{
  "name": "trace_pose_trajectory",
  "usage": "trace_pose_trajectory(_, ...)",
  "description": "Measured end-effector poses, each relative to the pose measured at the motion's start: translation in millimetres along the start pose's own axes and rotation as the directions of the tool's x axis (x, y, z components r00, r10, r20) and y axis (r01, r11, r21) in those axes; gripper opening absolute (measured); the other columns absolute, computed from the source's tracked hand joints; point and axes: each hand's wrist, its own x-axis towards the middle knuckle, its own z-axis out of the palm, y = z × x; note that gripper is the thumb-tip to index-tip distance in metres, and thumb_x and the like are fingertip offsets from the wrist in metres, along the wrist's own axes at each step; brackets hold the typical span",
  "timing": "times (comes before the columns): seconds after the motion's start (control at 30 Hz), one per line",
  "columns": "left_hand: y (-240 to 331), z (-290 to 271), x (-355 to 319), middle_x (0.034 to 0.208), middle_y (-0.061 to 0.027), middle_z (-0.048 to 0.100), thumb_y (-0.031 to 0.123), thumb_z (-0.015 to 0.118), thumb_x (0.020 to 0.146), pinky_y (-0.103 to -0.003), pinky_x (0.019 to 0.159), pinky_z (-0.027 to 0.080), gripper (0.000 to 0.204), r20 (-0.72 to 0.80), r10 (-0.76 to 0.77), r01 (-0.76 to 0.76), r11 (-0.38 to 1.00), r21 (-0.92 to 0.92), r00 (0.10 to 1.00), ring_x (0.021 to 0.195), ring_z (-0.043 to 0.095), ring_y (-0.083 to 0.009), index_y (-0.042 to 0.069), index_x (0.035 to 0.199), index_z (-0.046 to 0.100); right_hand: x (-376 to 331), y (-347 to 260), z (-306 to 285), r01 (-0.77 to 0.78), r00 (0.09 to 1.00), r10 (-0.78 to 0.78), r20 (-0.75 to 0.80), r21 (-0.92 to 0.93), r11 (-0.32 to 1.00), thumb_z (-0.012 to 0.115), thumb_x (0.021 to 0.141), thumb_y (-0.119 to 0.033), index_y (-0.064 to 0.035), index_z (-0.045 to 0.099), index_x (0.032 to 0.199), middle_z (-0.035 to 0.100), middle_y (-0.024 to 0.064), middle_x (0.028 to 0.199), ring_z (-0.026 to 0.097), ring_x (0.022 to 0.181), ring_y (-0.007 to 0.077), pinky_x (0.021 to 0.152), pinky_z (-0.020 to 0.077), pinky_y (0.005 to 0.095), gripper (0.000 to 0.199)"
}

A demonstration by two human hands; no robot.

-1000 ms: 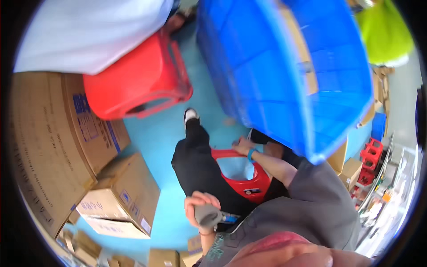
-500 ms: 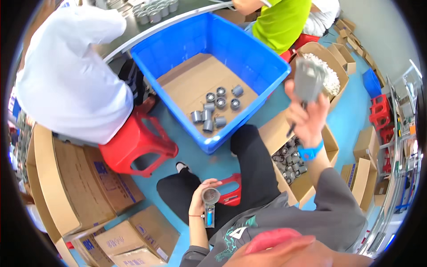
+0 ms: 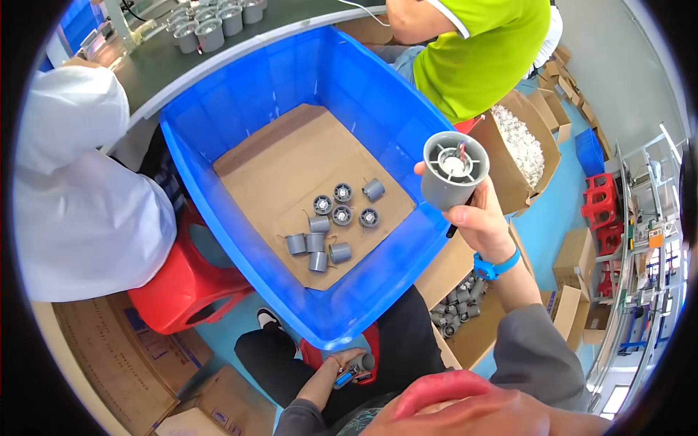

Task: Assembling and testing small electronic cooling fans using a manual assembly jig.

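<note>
My right hand (image 3: 481,221) is raised beside the right corner of the blue bin, fingers wrapped round a grey cylindrical fan housing (image 3: 445,190). Its spoked round end faces up, with a red wire at the hub. A thin black tip sticks out below the same hand; what it belongs to is hidden. Low over my lap, my left hand (image 3: 336,361) is closed on a grey handheld device (image 3: 361,362) with a round end and a blue cylinder in its body. Several similar grey cylinders (image 3: 342,215) lie on cardboard in the blue bin (image 3: 331,309).
An open carton (image 3: 496,320) of grey parts stands by my right leg; another (image 3: 486,149) holds white pieces. A person in white (image 3: 87,211) sits left on a red stool (image 3: 182,283), one in green (image 3: 483,62) ahead. Beyond the bin is a workbench (image 3: 156,54) with grey cups.
My right hand has turned the fan housing so its spoked end shows, and sits further left and lower in view. My left hand, still holding the device, appears lower. The whole view has shifted.
</note>
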Motion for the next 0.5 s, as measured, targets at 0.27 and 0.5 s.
trace_pose_trajectory(0.27,26.0,-31.5,21.6,0.084,-0.0074,0.067,0.039,0.055,0.092,-0.036,0.060,0.054,0.034,0.023,0.383,-0.379,0.902,0.204,0.923,0.068,0.064,-0.0183,0.007,0.098,0.063,-72.9,-3.0,31.5,0.065,0.996,-0.065,0.054,0.009,0.998,0.079,0.067,0.000,-0.0028,0.042,0.131,0.056,0.0068,0.119,0.053,0.110,0.0135,0.093,0.0417,0.0281,0.074)
trace_pose_trajectory(0.5,18.5,41.5,-203.8,0.116,-0.0139,0.064,0.025,0.055,0.090,-0.031,0.069,0.056,0.047,0.165,0.814,-0.815,0.574,-0.083,0.557,0.079,0.067,-0.0184,0.002,0.131,0.048,-193.8,12.1,32.8,0.029,0.998,-0.034,-0.048,-0.097,0.995,0.084,0.067,-0.004,-0.0043,0.038,0.133,0.053,0.0052,0.119,0.049,0.114,0.0132,0.096,0.0406,0.0290,0.080)
